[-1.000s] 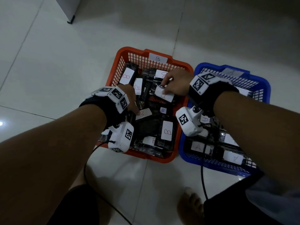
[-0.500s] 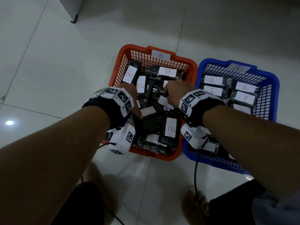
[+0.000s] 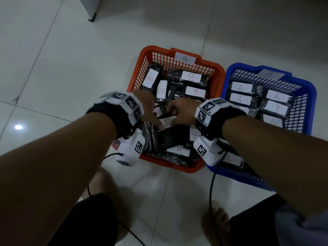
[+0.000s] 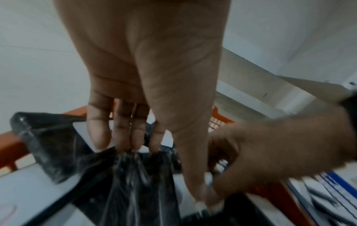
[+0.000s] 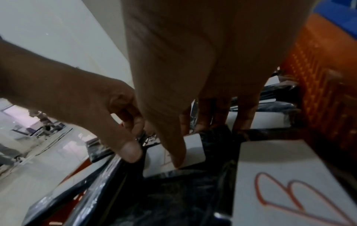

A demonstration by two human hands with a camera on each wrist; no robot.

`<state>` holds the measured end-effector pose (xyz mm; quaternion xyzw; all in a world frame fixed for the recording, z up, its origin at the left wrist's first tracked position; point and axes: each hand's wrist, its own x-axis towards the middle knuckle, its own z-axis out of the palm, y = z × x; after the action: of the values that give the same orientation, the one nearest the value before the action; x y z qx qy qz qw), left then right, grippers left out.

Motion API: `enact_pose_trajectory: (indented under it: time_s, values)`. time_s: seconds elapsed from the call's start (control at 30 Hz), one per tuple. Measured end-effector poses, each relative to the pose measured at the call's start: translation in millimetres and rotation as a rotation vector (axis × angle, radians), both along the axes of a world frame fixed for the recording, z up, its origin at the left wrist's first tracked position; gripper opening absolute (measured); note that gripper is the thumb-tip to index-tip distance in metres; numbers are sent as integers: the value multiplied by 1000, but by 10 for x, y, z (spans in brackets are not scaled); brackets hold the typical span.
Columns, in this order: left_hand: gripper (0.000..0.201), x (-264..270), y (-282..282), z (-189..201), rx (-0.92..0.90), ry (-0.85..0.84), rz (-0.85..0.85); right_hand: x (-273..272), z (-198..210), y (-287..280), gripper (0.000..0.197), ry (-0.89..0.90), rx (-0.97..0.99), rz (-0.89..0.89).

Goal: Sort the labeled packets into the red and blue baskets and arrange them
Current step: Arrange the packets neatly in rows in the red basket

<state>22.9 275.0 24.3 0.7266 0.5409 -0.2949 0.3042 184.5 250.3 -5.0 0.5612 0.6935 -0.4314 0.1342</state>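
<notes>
The red basket [image 3: 136,71], tagged B, holds several black packets with white B labels [image 3: 191,77]. The blue basket [image 3: 312,93] on its right holds packets labeled A [image 3: 239,87]. Both hands are inside the red basket, close together at its middle. My left hand [image 3: 156,119] pinches the edge of one black packet [image 3: 166,121], thumb in front and fingers behind. My right hand [image 3: 173,118] pinches the same packet, with its thumb on the white label [image 5: 193,149] and the fingers behind. The letter on that label is hidden.
Both baskets sit side by side, touching, on a pale tiled floor. A white furniture leg [image 3: 92,16] stands at the far left. My knees and a bare foot [image 3: 216,221] are just in front of the baskets, and wrist-camera cables [image 3: 211,189] hang down there.
My right hand has moved from the far middle of the red basket toward me, meeting the left hand over one packet. The left hand stayed about where it was.
</notes>
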Motion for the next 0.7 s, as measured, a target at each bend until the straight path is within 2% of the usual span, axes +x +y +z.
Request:
enact_pose_trajectory:
  time_s: [0.07, 0.13, 0.3, 0.37, 0.43, 0.5, 0.6, 0.7]
  values:
    - [64, 51, -79, -20, 127, 33, -19, 15, 10, 20, 28, 11, -6, -25]
    - [59, 49, -111, -64, 172, 25, 20, 65, 36, 53, 19, 33, -10, -60]
    - [55, -44, -36, 10, -62, 6, -16, 235, 53, 148, 15, 133, 162, -390]
    - [53, -80, 8, 51, -110, 23, -41, 279, 40, 168, 19, 156, 218, -507]
    - [54, -96, 38, 99, -112, -45, -8, 300, 27, 178, 18, 157, 253, -596]
    - [49, -102, 77, 137, -126, -171, 142, 328, -6, 195, 11, 132, 271, -706]
    - [36, -96, 145, 203, -276, -456, 561, 352, -36, 208, 14, 114, 268, -836]
    - [37, -64, 231, 185, -209, -753, 980, 302, -14, 212, 26, 73, 234, -765]
